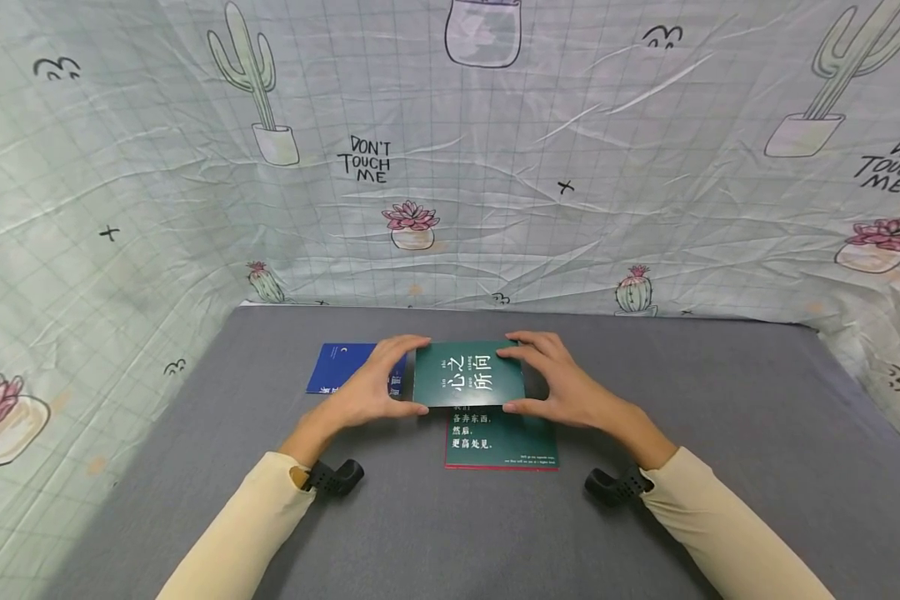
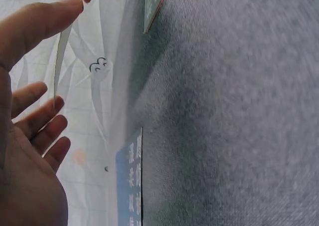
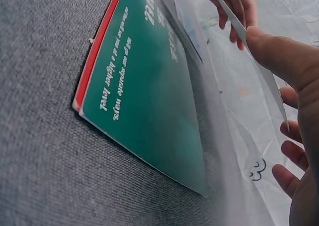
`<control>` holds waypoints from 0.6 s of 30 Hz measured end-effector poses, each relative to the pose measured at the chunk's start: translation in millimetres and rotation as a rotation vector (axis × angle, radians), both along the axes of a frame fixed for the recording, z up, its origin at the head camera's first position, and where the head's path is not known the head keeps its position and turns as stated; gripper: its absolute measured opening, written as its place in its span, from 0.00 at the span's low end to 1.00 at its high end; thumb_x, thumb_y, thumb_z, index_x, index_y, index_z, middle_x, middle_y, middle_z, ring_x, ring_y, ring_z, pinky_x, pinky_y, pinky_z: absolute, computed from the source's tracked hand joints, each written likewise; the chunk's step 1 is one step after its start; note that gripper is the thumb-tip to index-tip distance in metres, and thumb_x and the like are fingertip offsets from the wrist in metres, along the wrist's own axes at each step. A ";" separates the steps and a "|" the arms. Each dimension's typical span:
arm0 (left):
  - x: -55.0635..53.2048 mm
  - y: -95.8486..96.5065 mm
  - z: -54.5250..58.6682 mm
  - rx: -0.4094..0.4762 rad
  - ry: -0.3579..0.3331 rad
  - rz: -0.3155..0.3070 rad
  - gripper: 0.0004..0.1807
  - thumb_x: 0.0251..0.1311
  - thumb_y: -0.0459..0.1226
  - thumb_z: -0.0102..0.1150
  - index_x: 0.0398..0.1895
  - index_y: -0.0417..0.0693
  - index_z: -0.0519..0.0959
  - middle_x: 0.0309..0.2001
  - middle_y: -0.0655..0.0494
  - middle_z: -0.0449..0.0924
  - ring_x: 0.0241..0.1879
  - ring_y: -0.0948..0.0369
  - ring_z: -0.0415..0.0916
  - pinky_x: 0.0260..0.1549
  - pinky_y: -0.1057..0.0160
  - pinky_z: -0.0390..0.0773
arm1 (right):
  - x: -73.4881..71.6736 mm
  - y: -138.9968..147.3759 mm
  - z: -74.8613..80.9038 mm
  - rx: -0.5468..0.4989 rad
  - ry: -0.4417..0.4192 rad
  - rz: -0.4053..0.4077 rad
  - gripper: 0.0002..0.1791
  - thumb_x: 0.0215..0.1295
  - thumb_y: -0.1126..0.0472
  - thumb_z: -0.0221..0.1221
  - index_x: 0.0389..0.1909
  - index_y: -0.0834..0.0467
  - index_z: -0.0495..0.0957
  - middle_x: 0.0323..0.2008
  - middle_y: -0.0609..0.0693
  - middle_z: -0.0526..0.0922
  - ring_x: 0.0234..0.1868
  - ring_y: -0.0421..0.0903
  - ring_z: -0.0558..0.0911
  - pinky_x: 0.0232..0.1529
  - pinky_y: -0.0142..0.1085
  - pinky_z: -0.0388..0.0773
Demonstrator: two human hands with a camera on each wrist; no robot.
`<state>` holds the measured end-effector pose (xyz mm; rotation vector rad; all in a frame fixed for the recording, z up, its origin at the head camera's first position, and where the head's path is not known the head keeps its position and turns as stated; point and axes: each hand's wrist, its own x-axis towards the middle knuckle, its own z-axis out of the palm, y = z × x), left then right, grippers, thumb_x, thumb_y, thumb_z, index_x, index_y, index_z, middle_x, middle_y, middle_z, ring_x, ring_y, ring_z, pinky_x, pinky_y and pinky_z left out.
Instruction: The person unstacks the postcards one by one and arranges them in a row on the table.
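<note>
A dark green postcard [image 1: 468, 392] with white Chinese characters is raised above the table between two hands. My left hand [image 1: 367, 383] pinches its left end, thumb at the near edge and fingertips at the far edge. On the other end, my right hand [image 1: 562, 385] grips it the same way. Both wrist views show the held postcard [image 2: 61, 61] nearly edge-on, as a thin pale strip. Beneath it lies a green postcard [image 1: 506, 450] with white text, a red edge showing under it; the held one hides its far part. Behind my left hand is a blue postcard [image 1: 337, 362], partly covered.
The grey tabletop [image 1: 390, 525] stretches out around the cards. A pale cloth [image 1: 495, 250] printed with cacti hangs behind the table and along its left side. Each wrist carries a black strap device [image 1: 337, 477].
</note>
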<state>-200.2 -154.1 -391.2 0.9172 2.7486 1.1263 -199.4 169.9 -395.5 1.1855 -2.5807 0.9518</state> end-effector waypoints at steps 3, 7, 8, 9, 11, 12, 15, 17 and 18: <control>-3.2 -1.7 -2.3 -0.006 0.020 0.005 0.50 0.41 0.46 0.76 0.70 0.50 0.61 0.70 0.53 0.58 0.69 0.53 0.51 0.61 0.42 0.58 | -2.5 -2.1 -0.5 0.009 -0.010 -0.007 0.38 0.54 0.44 0.68 0.63 0.55 0.70 0.67 0.57 0.61 0.66 0.54 0.56 0.58 0.57 0.60; -8.3 -3.4 -3.9 -0.011 0.061 -0.011 0.48 0.42 0.47 0.75 0.68 0.47 0.64 0.69 0.55 0.59 0.69 0.54 0.51 0.63 0.43 0.56 | -6.5 -4.5 -1.9 0.026 -0.021 -0.024 0.37 0.55 0.43 0.67 0.64 0.54 0.70 0.68 0.56 0.61 0.66 0.55 0.55 0.58 0.59 0.59; -9.7 -3.8 -4.3 -0.012 0.070 -0.017 0.47 0.42 0.46 0.75 0.67 0.46 0.64 0.69 0.55 0.59 0.69 0.54 0.51 0.63 0.43 0.55 | -7.5 -5.0 -2.3 0.028 -0.025 -0.028 0.37 0.54 0.43 0.68 0.64 0.54 0.70 0.68 0.56 0.61 0.66 0.54 0.55 0.59 0.59 0.58; -11.0 -4.1 -4.6 -0.014 0.076 -0.023 0.46 0.42 0.46 0.75 0.67 0.46 0.65 0.69 0.55 0.59 0.69 0.54 0.51 0.63 0.43 0.55 | -8.5 -5.5 -2.8 0.032 -0.027 -0.035 0.37 0.54 0.43 0.68 0.64 0.54 0.70 0.68 0.56 0.61 0.67 0.54 0.55 0.59 0.59 0.58; -13.4 -4.6 -4.8 -0.023 0.085 -0.027 0.45 0.43 0.46 0.74 0.66 0.45 0.66 0.68 0.55 0.60 0.69 0.54 0.50 0.63 0.44 0.54 | -10.4 -6.4 -3.9 0.040 -0.035 -0.043 0.38 0.54 0.43 0.68 0.64 0.54 0.70 0.68 0.56 0.61 0.67 0.55 0.55 0.59 0.60 0.57; -14.4 -4.9 -4.9 -0.028 0.085 -0.026 0.45 0.43 0.46 0.74 0.66 0.45 0.66 0.68 0.55 0.60 0.69 0.54 0.50 0.63 0.44 0.54 | -11.4 -6.8 -4.5 0.045 -0.038 -0.049 0.38 0.54 0.43 0.68 0.64 0.54 0.70 0.68 0.56 0.61 0.67 0.55 0.55 0.59 0.60 0.57; -16.9 -5.5 -4.9 -0.048 0.084 -0.018 0.44 0.43 0.47 0.74 0.65 0.45 0.67 0.68 0.54 0.61 0.69 0.53 0.51 0.63 0.43 0.53 | -13.9 -8.3 -6.2 0.062 -0.051 -0.062 0.38 0.54 0.42 0.67 0.64 0.53 0.70 0.69 0.56 0.61 0.67 0.55 0.55 0.60 0.60 0.56; -18.8 -5.9 -5.5 -0.063 0.079 -0.009 0.44 0.43 0.47 0.74 0.65 0.46 0.67 0.68 0.55 0.62 0.69 0.53 0.51 0.64 0.43 0.52 | -15.8 -9.2 -7.8 0.073 -0.059 -0.069 0.38 0.54 0.41 0.67 0.64 0.53 0.70 0.69 0.55 0.61 0.67 0.55 0.55 0.61 0.59 0.55; -19.6 -6.0 -5.7 -0.069 0.075 -0.006 0.44 0.43 0.47 0.74 0.65 0.46 0.67 0.68 0.55 0.62 0.69 0.53 0.50 0.64 0.42 0.51 | -16.7 -9.7 -8.4 0.078 -0.065 -0.072 0.38 0.54 0.41 0.67 0.64 0.53 0.70 0.69 0.55 0.61 0.67 0.54 0.55 0.61 0.59 0.54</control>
